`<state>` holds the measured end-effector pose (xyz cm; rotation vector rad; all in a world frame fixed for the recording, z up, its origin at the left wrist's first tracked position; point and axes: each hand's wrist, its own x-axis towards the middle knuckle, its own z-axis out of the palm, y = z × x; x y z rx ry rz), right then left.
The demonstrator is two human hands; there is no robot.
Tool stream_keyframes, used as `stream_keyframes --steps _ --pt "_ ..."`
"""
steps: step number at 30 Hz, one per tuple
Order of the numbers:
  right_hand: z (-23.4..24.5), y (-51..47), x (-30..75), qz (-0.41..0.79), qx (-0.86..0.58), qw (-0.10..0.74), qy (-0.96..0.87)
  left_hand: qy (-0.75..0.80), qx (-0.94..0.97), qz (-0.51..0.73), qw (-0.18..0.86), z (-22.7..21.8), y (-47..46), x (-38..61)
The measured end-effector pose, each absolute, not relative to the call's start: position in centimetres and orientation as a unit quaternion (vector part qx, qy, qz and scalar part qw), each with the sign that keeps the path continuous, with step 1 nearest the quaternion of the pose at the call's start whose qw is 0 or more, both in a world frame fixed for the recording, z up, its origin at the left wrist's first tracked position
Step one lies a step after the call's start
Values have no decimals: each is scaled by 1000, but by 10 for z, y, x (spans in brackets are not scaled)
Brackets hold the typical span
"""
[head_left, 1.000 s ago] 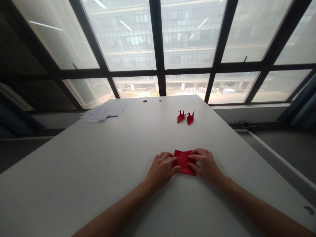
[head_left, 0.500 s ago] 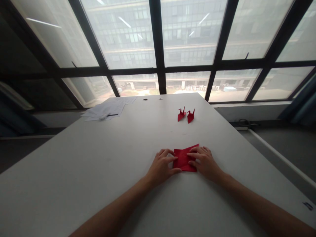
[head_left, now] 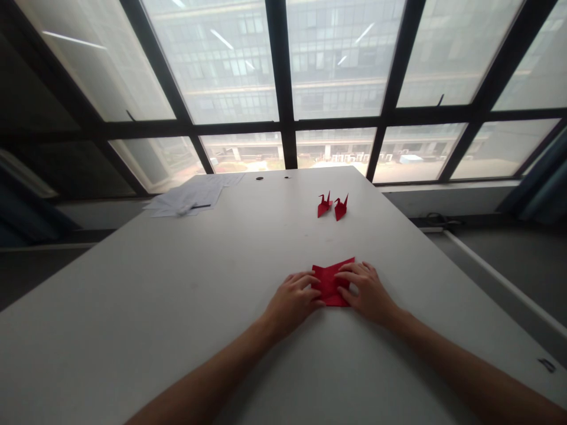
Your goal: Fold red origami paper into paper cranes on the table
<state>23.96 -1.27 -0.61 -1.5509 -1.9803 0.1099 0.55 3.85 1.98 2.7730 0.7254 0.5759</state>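
A folded piece of red paper (head_left: 331, 280) lies flat on the white table (head_left: 177, 295) in front of me. My left hand (head_left: 292, 301) rests on its left edge, with the fingers curled and pressing down on the paper. My right hand (head_left: 367, 290) presses the right side, fingertips laid across the fold. A pointed corner of the paper sticks out beyond my right fingers. Farther back on the table stand two small red paper cranes (head_left: 332, 206), side by side.
A loose pile of white sheets (head_left: 188, 198) with a dark pen lies at the table's far left corner. Two small dark holes (head_left: 272, 177) mark the far edge. Large windows with black frames (head_left: 283, 82) rise behind the table.
The paper's right corner has come up from under my right hand and now shows. My left fingers have slid further onto the paper. The cranes have not moved.
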Motion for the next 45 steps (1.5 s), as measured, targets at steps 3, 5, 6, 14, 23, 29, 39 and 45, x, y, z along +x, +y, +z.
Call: stream_keyframes --steps 3,5,6,14,23,29,39,45 --pt "-8 -12 240 55 -578 305 -755 228 951 183 105 23 36 6" --pt "-10 -12 240 68 -571 302 -760 259 945 184 82 26 33 6" --pt "-10 -12 240 73 -569 300 -762 276 941 184 69 27 32 6" --pt "-12 -10 241 75 -567 297 -764 313 926 191 89 24 33 5" --pt "-10 -12 240 64 -567 296 -766 308 925 204 93 27 29 6" --pt "-9 -12 240 68 -568 296 -765 311 925 199 87 27 29 6" --pt "-10 -12 240 54 -566 299 -766 305 929 194 77 27 29 5" --pt "-7 -11 239 65 -560 308 -766 298 935 185 56 30 29 6"
